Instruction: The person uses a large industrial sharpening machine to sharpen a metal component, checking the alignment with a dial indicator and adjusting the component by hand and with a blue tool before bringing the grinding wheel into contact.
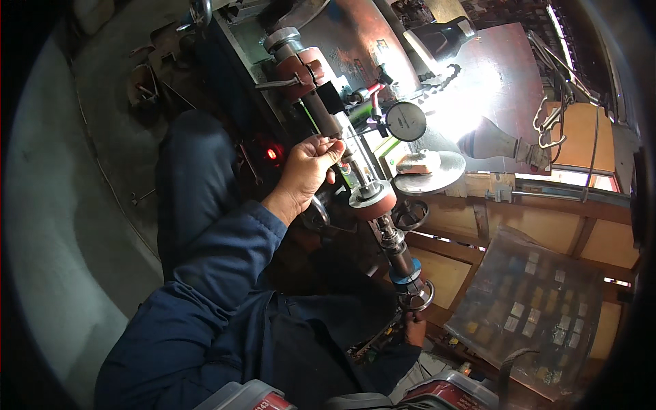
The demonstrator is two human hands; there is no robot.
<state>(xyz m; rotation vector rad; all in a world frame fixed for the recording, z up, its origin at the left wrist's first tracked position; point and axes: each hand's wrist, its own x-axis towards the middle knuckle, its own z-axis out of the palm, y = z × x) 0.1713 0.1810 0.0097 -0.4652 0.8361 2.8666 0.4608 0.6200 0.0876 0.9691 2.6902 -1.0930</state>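
Observation:
My left hand (pixel 305 172) is closed, thumb and fingers pinched together at the lower end of a dark cylindrical spindle (pixel 321 115). What sits between the fingertips is too small to make out. Just right of them stands a round dial gauge (pixel 406 121) on a thin arm. A metal shaft (pixel 362 171) runs on from there to a red-rimmed disc (pixel 373 199). Farther along the same line is a tailstock with a blue collar (pixel 406 272) and a metal handwheel (pixel 417 298). My right hand (pixel 415 331) grips this handwheel's lower rim, its fingers partly hidden.
A bright lamp (pixel 441 42) lights the machine's reddish plate (pixel 509 82). Beside the gauge lies a round metal plate (pixel 430 172) with a pale block on it. A plastic-covered board (pixel 526 307) is at lower right. Tools hang on the right; a red light (pixel 272 154) glows near my knee.

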